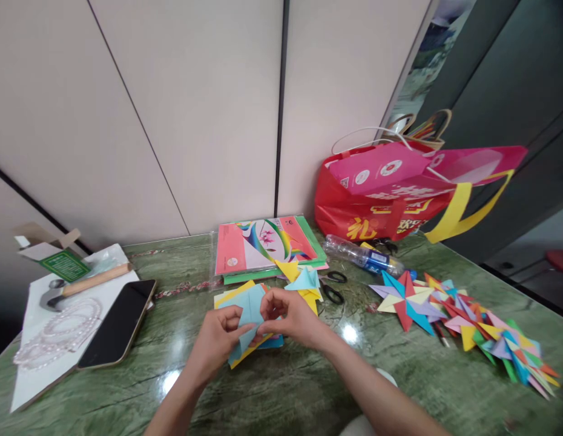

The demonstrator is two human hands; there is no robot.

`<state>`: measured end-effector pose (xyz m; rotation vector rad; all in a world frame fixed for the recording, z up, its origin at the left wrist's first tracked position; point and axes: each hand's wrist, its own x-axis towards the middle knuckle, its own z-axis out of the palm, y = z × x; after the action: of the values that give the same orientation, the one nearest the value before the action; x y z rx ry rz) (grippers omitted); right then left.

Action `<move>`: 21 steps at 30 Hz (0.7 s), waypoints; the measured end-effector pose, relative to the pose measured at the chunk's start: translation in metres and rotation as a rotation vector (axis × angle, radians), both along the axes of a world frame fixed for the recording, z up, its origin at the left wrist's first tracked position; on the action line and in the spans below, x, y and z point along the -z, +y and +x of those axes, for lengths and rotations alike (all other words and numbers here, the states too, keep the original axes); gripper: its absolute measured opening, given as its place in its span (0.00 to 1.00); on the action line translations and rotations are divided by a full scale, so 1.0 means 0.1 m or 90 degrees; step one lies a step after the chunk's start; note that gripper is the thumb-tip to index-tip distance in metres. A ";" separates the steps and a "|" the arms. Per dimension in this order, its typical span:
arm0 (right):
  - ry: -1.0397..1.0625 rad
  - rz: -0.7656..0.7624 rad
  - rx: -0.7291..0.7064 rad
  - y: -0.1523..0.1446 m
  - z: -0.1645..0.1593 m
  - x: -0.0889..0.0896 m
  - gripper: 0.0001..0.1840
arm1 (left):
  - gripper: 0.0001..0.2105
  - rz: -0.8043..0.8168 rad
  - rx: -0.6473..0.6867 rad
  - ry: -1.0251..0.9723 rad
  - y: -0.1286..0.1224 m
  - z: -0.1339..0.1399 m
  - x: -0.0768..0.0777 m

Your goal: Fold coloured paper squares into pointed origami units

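Observation:
A small light-blue sheet of paper [251, 305] with a crease down it is held up between both hands. My left hand [221, 336] pinches its left and lower side, thumb on top. At its right edge my right hand [288, 313] has its fingers closed on the paper. Beneath lies a stack of coloured paper [238, 293] in yellow, blue and other colours, partly hidden by the hands. Just beyond the right hand are folded yellow and blue paper pieces [304, 280], with black-handled scissors [332, 294] next to them.
A coloured-paper pack [263, 242] lies by the wall. Rightward are a plastic bottle [363, 254], a red gift bag [381, 200] and several folded paper stars [408, 297]. Leftward are a phone [120, 324], a wooden-handled hammer [88, 283], beads [63, 330] and a green-white box [59, 260].

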<state>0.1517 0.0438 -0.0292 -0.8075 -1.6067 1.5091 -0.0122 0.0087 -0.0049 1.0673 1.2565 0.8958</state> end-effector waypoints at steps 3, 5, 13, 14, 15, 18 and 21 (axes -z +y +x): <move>0.018 -0.062 -0.012 0.02 0.01 0.01 0.18 | 0.10 -0.026 0.028 -0.040 0.00 0.02 -0.02; 0.027 -0.099 -0.010 0.03 0.01 0.01 0.20 | 0.11 -0.034 0.042 -0.048 0.00 0.02 -0.04; 0.008 -0.155 0.023 0.06 0.02 -0.01 0.18 | 0.19 0.034 0.091 -0.065 0.00 -0.05 -0.07; 0.008 -0.159 0.021 0.06 0.02 -0.01 0.18 | 0.18 0.039 0.110 -0.069 0.00 -0.06 -0.08; 0.010 -0.164 0.019 0.05 0.02 -0.01 0.18 | 0.18 0.040 0.124 -0.073 0.00 -0.05 -0.09; 0.017 -0.172 0.013 0.05 0.01 -0.01 0.18 | 0.19 0.016 0.120 -0.059 0.01 -0.03 -0.11; 0.014 -0.146 0.014 0.05 0.00 0.01 0.18 | 0.15 -0.007 0.070 -0.031 0.02 0.00 -0.07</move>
<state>0.1518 0.0485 -0.0305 -0.9272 -1.4205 1.7005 -0.0126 0.0106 0.0025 1.0892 1.1499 0.8262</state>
